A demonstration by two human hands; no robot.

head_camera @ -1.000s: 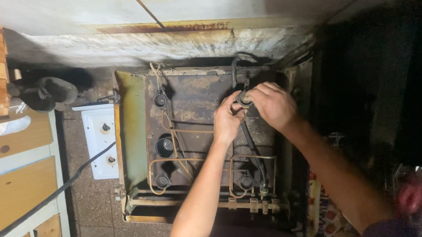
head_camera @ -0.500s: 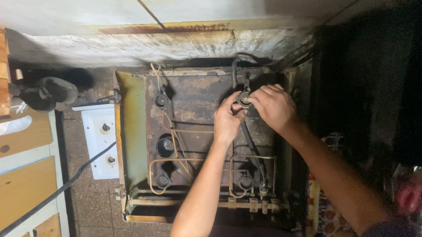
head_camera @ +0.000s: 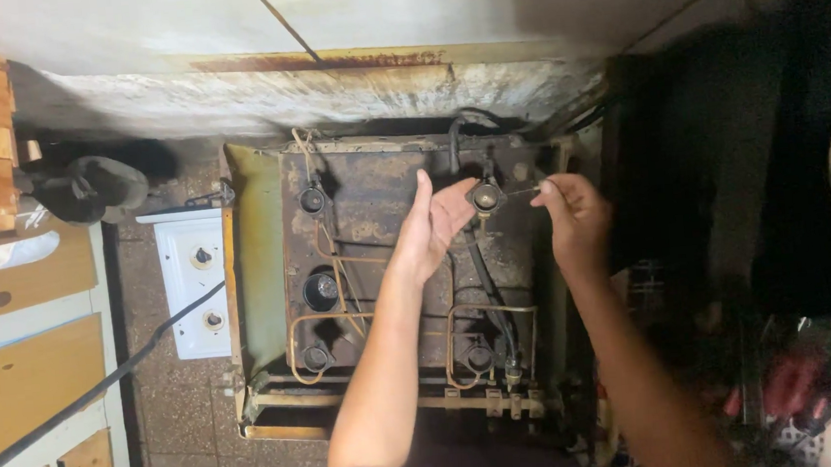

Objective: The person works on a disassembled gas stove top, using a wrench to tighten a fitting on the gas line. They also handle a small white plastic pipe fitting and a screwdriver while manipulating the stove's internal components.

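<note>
An opened gas stove (head_camera: 372, 183) lies below me, its rusty inside and copper gas pipes (head_camera: 338, 319) bare. My left hand (head_camera: 432, 224) is spread open, thumb tip against the rear right burner cup (head_camera: 485, 196). My right hand (head_camera: 573, 213) is to the right of that cup, pinched on a thin metal pin (head_camera: 527, 191) that points at it. A black hose (head_camera: 486, 277) runs from the cup toward the front rail. Three other burner cups (head_camera: 313, 200) sit on the left and front.
A white two-knob panel (head_camera: 194, 281) lies on the tiled floor left of the stove, with a black cable (head_camera: 101, 382) across it. Wooden cabinets (head_camera: 8, 325) stand at the left. A stained wall base (head_camera: 325, 87) runs behind. Dark clutter fills the right side (head_camera: 812, 380).
Both hands were clustered on the rear right burner cup. Now they have parted: the right hand has drawn away rightward with the thin pin, and the left hand has opened flat.
</note>
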